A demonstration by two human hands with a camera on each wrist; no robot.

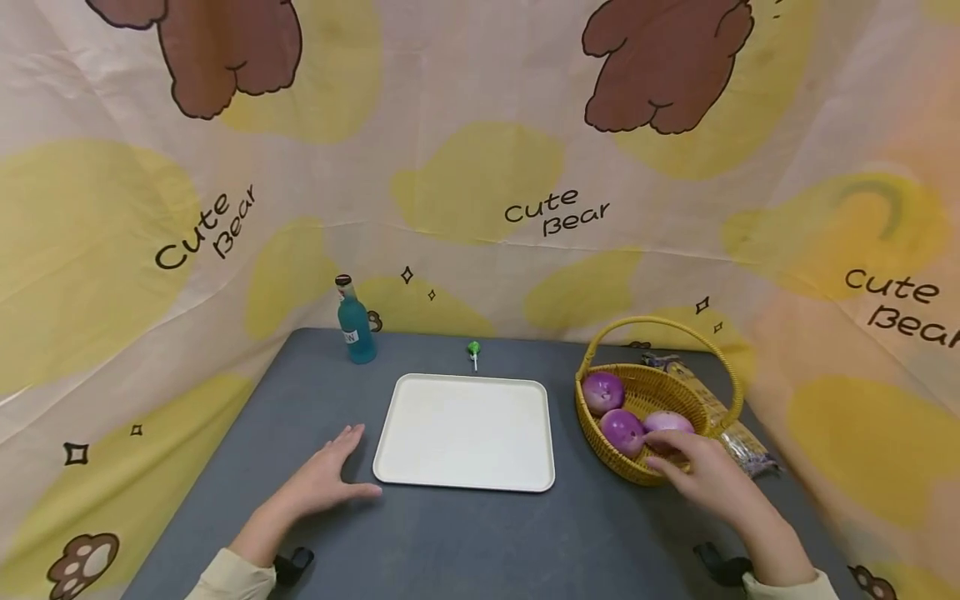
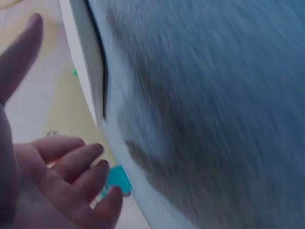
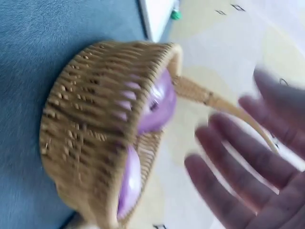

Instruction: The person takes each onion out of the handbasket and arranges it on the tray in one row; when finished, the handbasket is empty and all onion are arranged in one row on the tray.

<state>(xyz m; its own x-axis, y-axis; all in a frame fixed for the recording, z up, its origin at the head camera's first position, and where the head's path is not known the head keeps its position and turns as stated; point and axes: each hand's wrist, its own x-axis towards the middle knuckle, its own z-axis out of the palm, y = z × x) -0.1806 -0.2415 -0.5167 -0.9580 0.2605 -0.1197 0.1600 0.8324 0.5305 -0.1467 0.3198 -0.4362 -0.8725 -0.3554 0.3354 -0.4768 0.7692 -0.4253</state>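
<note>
A yellow wicker basket (image 1: 626,471) with a tall handle stands at the right of the table, holding purple onions (image 1: 622,431). My right hand (image 1: 697,471) hovers over the basket's near right rim, fingers spread and nothing in them. In the right wrist view those fingers (image 3: 233,167) are apart from the onions (image 3: 162,102). To the left of a white rectangular tray (image 1: 465,433), my left hand (image 1: 322,479) is held above the table with thumb and fingers apart. Its palm (image 2: 43,191) holds nothing in the left wrist view.
Behind the tray lies a green lollipop (image 1: 474,350). A blue-green bottle (image 1: 356,325) stands at the back left. A long patterned packet (image 1: 742,446) lies to the right of the basket. A printed cloth (image 1: 465,167) hangs behind the grey table (image 1: 480,542).
</note>
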